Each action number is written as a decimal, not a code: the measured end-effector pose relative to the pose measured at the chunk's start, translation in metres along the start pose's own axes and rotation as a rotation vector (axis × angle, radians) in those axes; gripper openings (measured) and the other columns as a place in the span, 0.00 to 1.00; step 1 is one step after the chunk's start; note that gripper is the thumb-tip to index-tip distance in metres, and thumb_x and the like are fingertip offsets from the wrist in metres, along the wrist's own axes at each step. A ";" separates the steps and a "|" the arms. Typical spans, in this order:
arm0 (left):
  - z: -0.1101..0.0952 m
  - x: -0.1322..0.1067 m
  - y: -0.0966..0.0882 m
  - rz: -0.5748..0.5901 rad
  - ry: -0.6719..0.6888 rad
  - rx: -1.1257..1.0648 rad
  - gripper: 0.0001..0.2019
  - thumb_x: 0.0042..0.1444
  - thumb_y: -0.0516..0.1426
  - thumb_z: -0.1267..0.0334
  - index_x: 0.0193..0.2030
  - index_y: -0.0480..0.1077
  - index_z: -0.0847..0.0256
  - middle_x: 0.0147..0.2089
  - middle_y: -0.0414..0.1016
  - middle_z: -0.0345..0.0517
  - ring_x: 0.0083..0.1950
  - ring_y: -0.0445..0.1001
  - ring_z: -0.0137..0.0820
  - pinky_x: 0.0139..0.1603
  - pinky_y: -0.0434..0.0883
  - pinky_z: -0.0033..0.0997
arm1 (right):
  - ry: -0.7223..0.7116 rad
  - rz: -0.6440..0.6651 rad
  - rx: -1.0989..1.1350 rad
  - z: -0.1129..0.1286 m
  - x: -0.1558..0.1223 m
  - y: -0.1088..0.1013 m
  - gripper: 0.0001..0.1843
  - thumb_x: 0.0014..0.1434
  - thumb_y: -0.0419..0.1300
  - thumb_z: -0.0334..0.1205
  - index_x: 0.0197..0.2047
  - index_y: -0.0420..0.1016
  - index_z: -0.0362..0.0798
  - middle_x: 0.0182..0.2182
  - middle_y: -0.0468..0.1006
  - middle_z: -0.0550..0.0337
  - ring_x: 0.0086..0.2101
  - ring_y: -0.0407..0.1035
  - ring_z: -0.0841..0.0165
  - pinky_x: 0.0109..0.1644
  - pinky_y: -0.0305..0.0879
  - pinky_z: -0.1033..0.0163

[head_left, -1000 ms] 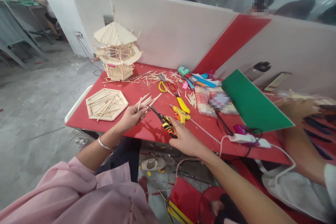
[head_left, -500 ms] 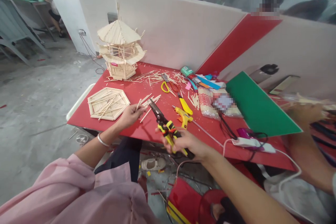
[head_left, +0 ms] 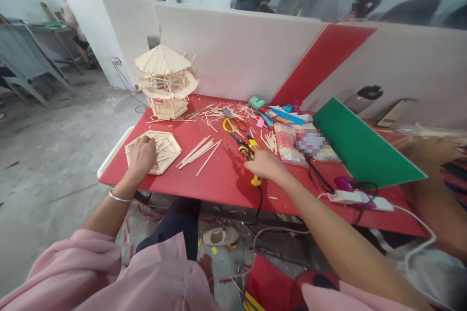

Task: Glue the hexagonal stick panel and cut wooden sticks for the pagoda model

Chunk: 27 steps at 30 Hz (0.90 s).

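My left hand (head_left: 143,154) rests on the left side of a flat polygonal stick panel (head_left: 170,151) with loose sticks on it. Its fingers are curled down, and what lies under the fingertips is hidden. In my right hand (head_left: 265,161) I grip yellow-and-black pliers (head_left: 243,148), their jaws pointing to the back left, above the table. Part of a yellow glue gun (head_left: 256,181) shows below this hand. Between my hands lies a small bunch of thin wooden sticks (head_left: 197,152). Scissors (head_left: 229,125) with yellow and red handles lie just beyond the pliers.
A pagoda-like stick model (head_left: 166,85) stands at the back left of the red table (head_left: 215,184). Stick packs (head_left: 286,143), a green board (head_left: 365,148) and a white power strip (head_left: 361,199) with cords are on the right. Another person's arm (head_left: 430,189) is at far right.
My left hand has moved left from the loose sticks onto the polygonal panel. My right hand has carried the pliers forward, away from my body, toward the scissors and glue gun.
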<state>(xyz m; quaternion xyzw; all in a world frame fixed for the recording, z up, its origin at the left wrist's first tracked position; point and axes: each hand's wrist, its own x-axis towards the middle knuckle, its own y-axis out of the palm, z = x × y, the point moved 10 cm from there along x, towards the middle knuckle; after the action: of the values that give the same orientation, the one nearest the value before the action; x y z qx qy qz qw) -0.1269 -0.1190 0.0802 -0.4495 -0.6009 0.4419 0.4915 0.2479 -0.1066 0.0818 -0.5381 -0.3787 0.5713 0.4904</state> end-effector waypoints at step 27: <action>-0.154 -0.008 0.089 0.333 0.060 -1.725 0.04 0.43 0.52 0.70 0.27 0.68 0.61 0.25 0.68 0.40 0.29 0.68 0.28 0.36 0.67 0.28 | -0.244 -0.010 0.138 0.011 -0.089 0.006 0.46 0.48 0.60 0.36 0.71 0.56 0.43 0.69 0.59 0.41 0.65 0.58 0.50 0.65 0.58 0.48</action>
<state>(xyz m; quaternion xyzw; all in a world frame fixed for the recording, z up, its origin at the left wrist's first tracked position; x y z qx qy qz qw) 0.0354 -0.0950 0.0119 -0.7575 -0.6387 -0.1125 -0.0747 0.2313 -0.1928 0.0991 -0.4276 -0.3979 0.6551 0.4793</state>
